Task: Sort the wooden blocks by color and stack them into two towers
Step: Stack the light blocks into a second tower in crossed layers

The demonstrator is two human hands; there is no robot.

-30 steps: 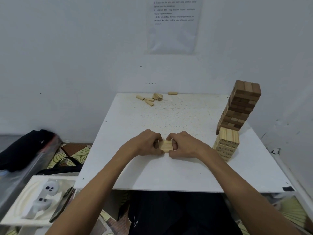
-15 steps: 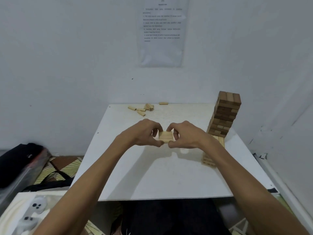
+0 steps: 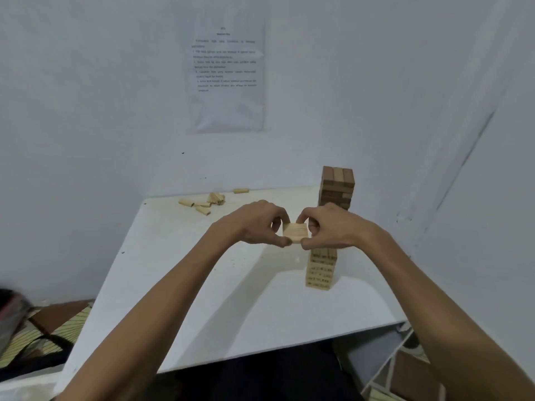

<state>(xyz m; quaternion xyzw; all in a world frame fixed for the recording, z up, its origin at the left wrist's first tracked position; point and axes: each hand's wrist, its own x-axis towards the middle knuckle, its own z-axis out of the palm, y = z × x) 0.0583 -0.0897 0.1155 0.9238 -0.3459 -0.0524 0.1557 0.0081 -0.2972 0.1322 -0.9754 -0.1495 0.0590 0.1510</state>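
Above the middle of the worktop (image 3: 150, 250), clear of its white surface: pale block layer (image 3: 295, 233), square in outline, broad face tilted toward the camera. Pinched at its 9 o'clock edge by the left hand (image 3: 254, 224), thumb beneath and curled fingers above. Pinched at its 3 o'clock edge by the right hand (image 3: 333, 227) in the mirrored grip. Both hands narrow, closed on the layer and nothing else.

At 5 o'clock from the layer, just below the right hand: pale tower (image 3: 320, 270), upright on the worktop, several courses high, top partly covered by the right thumb. Contact or gap between hand and tower top not discernible.

At 1 o'clock from the layer, near the far right corner of the worktop: dark tower (image 3: 337, 183), upright, three block ends across the top course, lower courses hidden behind the right hand.

At 11 o'clock, near the far edge: loose pale blocks (image 3: 202, 204) in a small scatter, some touching. Lying apart at their 2 o'clock, a single pale block (image 3: 241, 191).

At 12 o'clock, on the white wall (image 3: 86, 111): printed sheet (image 3: 228, 70), text too blurred to read.

At 8 o'clock, on the floor beyond the worktop's left edge: patterned mat (image 3: 68, 325), partly covered by dark, blurred items.
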